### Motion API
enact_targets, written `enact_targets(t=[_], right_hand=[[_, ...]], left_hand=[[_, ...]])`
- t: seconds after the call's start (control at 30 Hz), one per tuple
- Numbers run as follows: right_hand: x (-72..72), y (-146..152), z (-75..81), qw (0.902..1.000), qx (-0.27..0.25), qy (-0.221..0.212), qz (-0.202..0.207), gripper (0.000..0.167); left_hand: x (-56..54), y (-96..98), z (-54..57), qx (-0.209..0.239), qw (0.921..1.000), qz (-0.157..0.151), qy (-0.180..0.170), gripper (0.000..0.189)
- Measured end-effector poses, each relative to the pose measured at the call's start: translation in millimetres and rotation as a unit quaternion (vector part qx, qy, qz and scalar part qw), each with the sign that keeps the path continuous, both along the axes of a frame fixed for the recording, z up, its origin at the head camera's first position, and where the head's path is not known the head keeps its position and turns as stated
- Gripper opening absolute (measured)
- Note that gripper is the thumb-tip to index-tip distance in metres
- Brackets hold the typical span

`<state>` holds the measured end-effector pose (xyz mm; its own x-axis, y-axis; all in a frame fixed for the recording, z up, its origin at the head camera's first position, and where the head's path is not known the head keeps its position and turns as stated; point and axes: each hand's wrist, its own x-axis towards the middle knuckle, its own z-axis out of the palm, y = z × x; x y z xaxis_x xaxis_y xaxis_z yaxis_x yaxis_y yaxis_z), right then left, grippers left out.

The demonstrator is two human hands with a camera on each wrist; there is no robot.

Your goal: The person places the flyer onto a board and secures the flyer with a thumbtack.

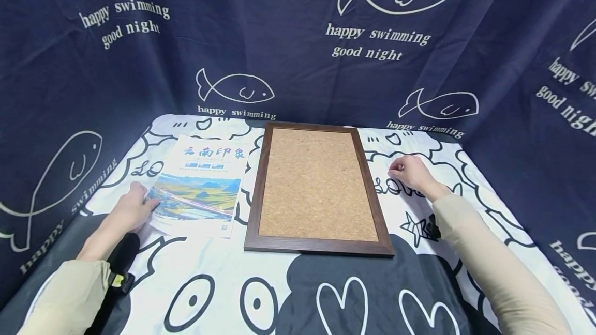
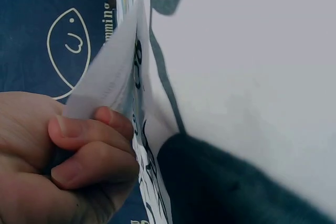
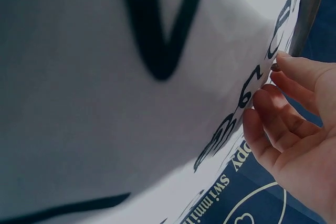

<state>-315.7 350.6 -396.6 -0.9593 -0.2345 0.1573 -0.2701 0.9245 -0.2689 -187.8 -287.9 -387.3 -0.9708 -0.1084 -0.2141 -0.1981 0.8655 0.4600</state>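
A printed paper sheet (image 1: pixel 200 195) with blue Chinese characters and a colourful landscape picture lies left of the framed cork board (image 1: pixel 316 185). My left hand (image 1: pixel 128 210) pinches the sheet at its left edge. In the left wrist view that paper edge (image 2: pixel 102 74) is lifted and bent up from the cloth, between thumb and fingers. Right of the cork board, my right hand (image 1: pixel 415 174) is low over the cloth. Between its thumb and forefinger a small dark object (image 3: pixel 275 67) shows, too small to tell its kind.
A black and white patterned cloth (image 1: pixel 223 273) covers the table. Behind and at both sides hangs a dark blue curtain (image 1: pixel 288 30) with fish drawings. The board's brown wooden frame (image 1: pixel 321 245) stands slightly raised above the cloth.
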Motion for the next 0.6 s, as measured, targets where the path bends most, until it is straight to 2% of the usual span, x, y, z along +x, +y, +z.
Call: enact_targets(t=[0.27,0.5,0.6], right_hand=[[1.2,-2,2.2,1.0000,0.001,0.003,0.004,0.009],[1.5,-2,0.3,0.9999,0.004,0.008,0.006,0.009],[1.0,-2,-0.7,0.9999,0.007,0.011,0.003,0.008]], left_hand=[[2.4,4.4,4.9,0.090,0.9942,0.032,0.050,0.045],[3.2,8.4,12.7,0.181,0.9800,0.033,0.076,0.049],[2.1,11.5,15.9,0.205,0.9749,0.038,0.079,0.053]])
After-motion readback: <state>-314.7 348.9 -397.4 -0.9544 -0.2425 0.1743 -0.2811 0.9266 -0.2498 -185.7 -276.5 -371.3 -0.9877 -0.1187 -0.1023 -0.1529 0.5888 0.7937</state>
